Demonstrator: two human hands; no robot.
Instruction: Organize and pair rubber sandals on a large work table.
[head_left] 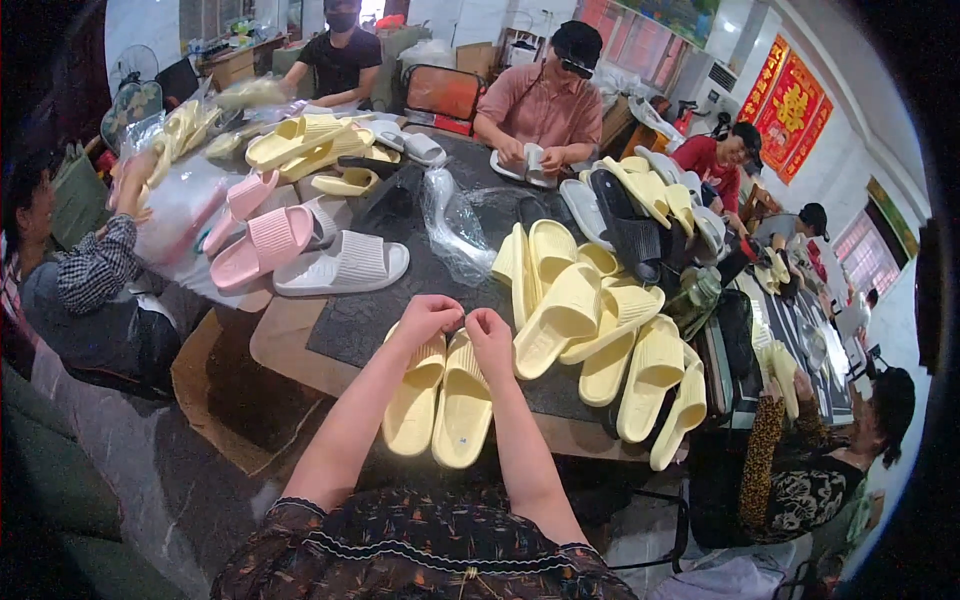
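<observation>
Two pale yellow slide slippers (440,405) lie side by side, soles down, at the near edge of the dark table (380,310). My left hand (428,316) is closed over the far end of the left slipper. Pinched shut, my right hand (490,330) rests on the far end of the right slipper. Both hands almost touch each other above the gap between the pair.
A heap of yellow slippers (590,320) lies right of my hands. White and pink slippers (300,250) lie to the left, with clear plastic bags (455,225) behind. Several other people sit round the table; one opposite in a pink shirt (545,105) handles a white slipper.
</observation>
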